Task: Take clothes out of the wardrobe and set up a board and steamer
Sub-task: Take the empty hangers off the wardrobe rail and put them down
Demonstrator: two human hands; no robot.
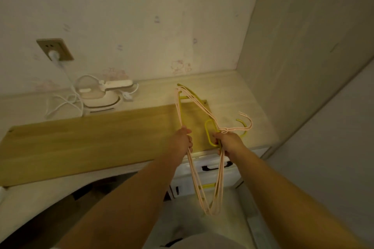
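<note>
Head view: both hands, left (183, 140) and right (229, 143), clamped on hangers (194, 178), held above board's (91, 139) right end; board's long axis ran left-right on desk (232, 91); steamer (101, 97) lay far-left, nearer left hand.

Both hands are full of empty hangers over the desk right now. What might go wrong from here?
The bunch of thin pink wire hangers and yellow plastic hangers, held by the left hand and right hand, could tangle or slip. Swinging left, their hooks might snag the white power cord of the plugged-in cream handheld steamer behind the long wooden board.
</note>
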